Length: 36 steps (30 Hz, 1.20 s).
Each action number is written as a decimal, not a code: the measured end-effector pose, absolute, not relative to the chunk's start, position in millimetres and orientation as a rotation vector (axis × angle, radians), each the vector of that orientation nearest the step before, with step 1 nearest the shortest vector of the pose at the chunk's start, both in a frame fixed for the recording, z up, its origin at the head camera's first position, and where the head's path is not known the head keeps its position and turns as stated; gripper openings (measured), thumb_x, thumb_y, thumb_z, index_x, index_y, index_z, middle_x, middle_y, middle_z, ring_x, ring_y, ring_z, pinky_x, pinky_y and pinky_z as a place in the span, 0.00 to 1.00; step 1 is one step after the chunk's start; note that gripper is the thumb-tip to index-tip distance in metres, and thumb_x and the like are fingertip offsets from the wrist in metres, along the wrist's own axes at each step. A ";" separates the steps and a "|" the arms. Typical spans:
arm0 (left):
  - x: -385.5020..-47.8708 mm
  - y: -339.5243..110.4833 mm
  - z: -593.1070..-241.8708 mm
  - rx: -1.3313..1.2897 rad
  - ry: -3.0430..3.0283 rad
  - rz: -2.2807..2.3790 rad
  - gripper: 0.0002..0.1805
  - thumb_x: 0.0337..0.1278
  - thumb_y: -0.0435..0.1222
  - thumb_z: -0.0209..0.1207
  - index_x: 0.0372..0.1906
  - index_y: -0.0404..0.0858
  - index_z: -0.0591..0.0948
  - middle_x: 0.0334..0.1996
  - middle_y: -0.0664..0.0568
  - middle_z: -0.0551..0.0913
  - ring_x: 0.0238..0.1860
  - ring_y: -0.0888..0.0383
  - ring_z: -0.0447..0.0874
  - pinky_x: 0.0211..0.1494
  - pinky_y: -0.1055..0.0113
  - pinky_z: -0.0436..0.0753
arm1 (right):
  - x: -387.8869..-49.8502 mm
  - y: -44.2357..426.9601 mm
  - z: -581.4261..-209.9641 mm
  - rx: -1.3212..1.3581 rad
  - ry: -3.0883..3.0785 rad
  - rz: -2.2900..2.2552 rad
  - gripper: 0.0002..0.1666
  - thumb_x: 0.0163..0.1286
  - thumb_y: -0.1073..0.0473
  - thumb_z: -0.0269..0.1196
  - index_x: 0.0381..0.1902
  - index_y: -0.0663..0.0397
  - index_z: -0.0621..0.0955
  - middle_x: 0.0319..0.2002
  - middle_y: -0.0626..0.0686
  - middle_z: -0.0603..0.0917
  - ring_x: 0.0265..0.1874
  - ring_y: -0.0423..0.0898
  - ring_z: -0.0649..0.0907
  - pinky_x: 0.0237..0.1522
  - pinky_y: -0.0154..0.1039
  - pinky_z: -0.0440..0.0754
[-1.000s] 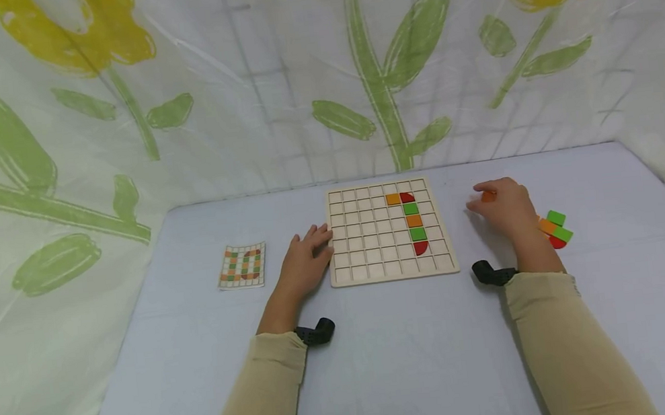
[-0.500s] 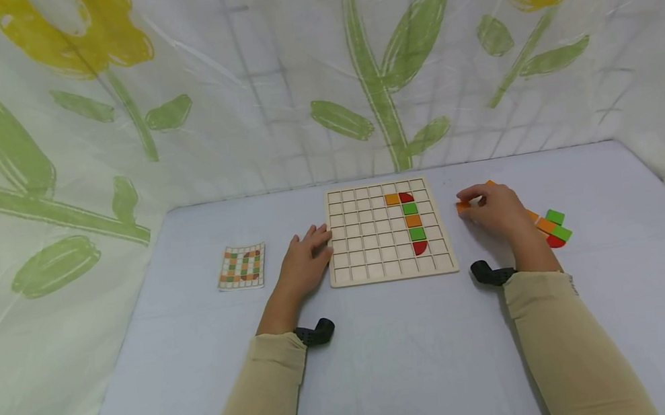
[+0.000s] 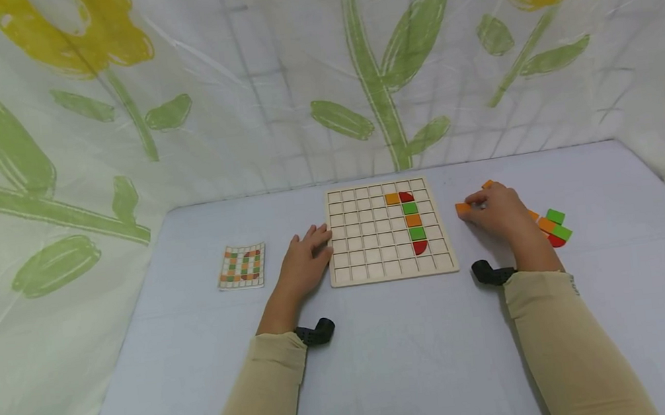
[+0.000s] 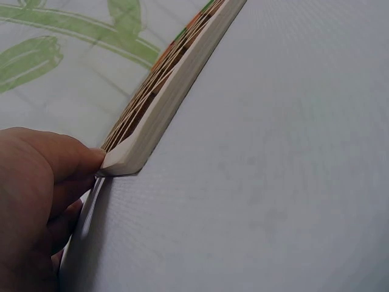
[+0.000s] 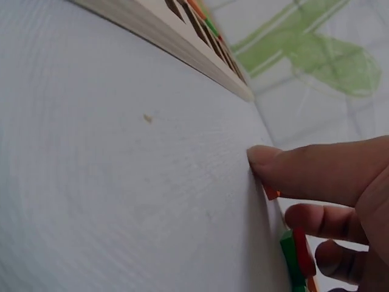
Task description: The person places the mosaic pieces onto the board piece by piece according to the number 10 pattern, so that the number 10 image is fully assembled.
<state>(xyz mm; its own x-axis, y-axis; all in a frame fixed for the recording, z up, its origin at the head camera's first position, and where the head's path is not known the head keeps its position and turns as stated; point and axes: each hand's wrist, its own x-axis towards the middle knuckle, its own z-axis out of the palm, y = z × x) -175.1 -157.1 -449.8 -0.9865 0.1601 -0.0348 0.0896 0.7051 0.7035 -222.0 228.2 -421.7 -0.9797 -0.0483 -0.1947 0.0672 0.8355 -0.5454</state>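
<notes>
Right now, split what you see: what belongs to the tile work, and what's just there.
Apparently part of the work:
square pale wooden grid board
orange square tile at the right hand
red, green and orange tile cluster
small printed grid card, likely the pattern

Just there:
white floral curtain
black wrist-worn devices
tiny tan speck on the table

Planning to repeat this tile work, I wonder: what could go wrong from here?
The orange tile at the fingertips of the right hand might slip or get knocked askew. The left hand touches the edge of the board, so a push could shift it. The loose tiles near the right hand might scatter if brushed.
</notes>
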 end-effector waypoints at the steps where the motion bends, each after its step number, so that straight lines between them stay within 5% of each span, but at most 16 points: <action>1: -175.3 -157.0 -450.0 0.207 2.817 1.149 0.23 0.72 0.42 0.53 0.68 0.44 0.74 0.73 0.58 0.66 0.77 0.58 0.54 0.82 0.59 0.40 | -222.0 228.9 -421.7 -0.004 2.807 -0.852 0.30 0.68 0.48 0.62 0.61 0.62 0.79 0.64 0.72 0.67 0.63 0.67 0.67 0.62 0.62 0.71; 5: -175.2 -156.5 -449.4 0.209 2.825 1.146 0.23 0.72 0.42 0.53 0.68 0.44 0.74 0.72 0.57 0.67 0.77 0.58 0.55 0.82 0.59 0.41 | -221.4 230.9 -422.3 -0.089 2.801 -0.860 0.28 0.68 0.50 0.63 0.60 0.61 0.80 0.64 0.70 0.67 0.60 0.65 0.70 0.60 0.60 0.72; 10: -174.1 -156.4 -447.9 0.203 2.820 1.156 0.23 0.71 0.42 0.53 0.68 0.43 0.74 0.72 0.57 0.67 0.77 0.58 0.55 0.82 0.58 0.41 | -221.0 227.9 -425.0 -0.130 2.876 -0.837 0.27 0.66 0.46 0.65 0.55 0.61 0.83 0.49 0.63 0.75 0.46 0.58 0.74 0.47 0.52 0.76; 22: -174.1 -157.0 -447.4 0.220 2.816 1.174 0.23 0.71 0.42 0.54 0.68 0.43 0.74 0.72 0.56 0.67 0.77 0.57 0.55 0.82 0.58 0.41 | -216.8 193.7 -410.6 -0.297 2.787 -0.898 0.28 0.62 0.38 0.67 0.50 0.50 0.84 0.40 0.53 0.81 0.38 0.50 0.75 0.33 0.39 0.74; 36: -175.1 -156.0 -448.0 0.196 2.808 1.178 0.24 0.70 0.42 0.54 0.68 0.43 0.74 0.72 0.57 0.67 0.77 0.58 0.55 0.82 0.59 0.41 | -207.3 147.7 -415.0 -0.637 2.616 -0.823 0.11 0.57 0.49 0.73 0.35 0.46 0.87 0.31 0.47 0.81 0.33 0.45 0.76 0.35 0.38 0.76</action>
<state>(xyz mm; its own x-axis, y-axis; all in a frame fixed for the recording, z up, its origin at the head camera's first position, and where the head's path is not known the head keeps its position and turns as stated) -175.1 -156.0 -448.0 -0.9876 0.1531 -0.0335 0.0834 0.6942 0.7150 -207.3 147.7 -415.0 -0.8476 -0.5031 -0.1687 -0.3161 0.7339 -0.6012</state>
